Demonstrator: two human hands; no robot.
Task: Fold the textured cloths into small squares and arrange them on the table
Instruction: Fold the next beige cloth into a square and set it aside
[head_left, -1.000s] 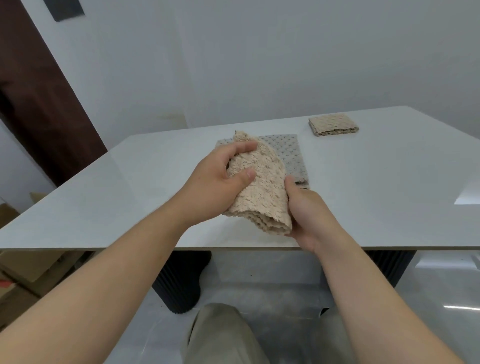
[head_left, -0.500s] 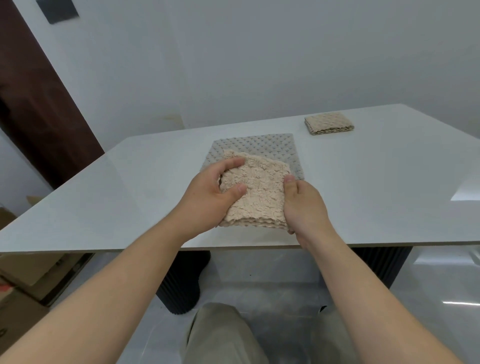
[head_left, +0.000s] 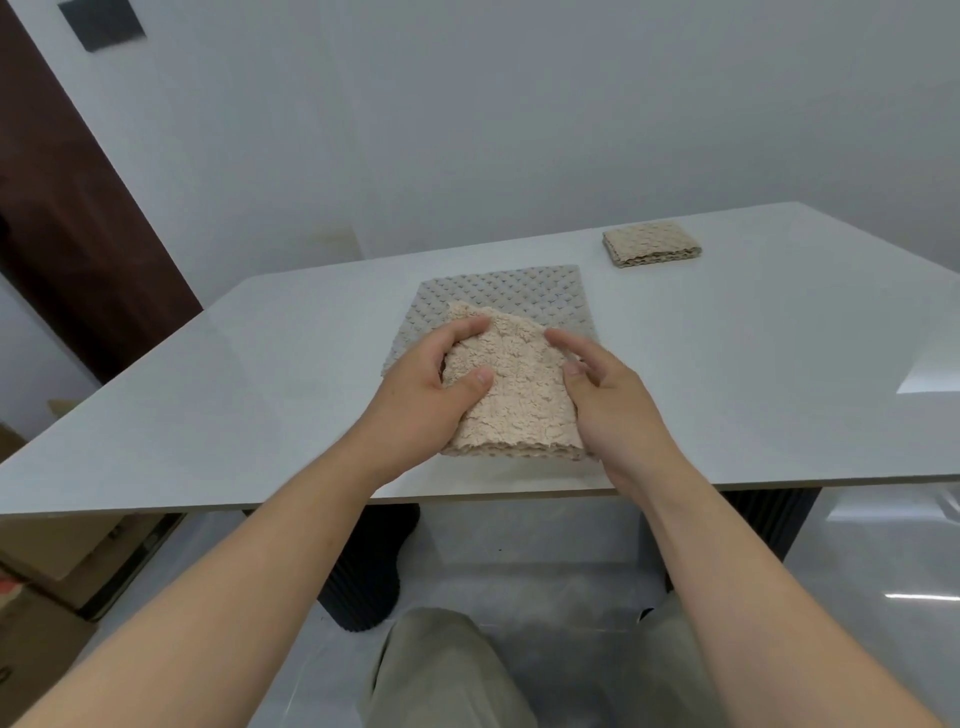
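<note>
Your left hand (head_left: 426, 389) gripped the left edge of the folded beige cloth (head_left: 511, 395), thumb on top, likely so the layers would not slip apart. The cloth lay near the front edge of the table (head_left: 291, 395), partly on a flat grey cloth (head_left: 498, 293) that was not folded yet. Your right hand (head_left: 608, 400) was loose, fingers mostly straight, against the cloth's right side, maybe to square it. Far right sat a finished beige square (head_left: 652, 249), well apart.
</note>
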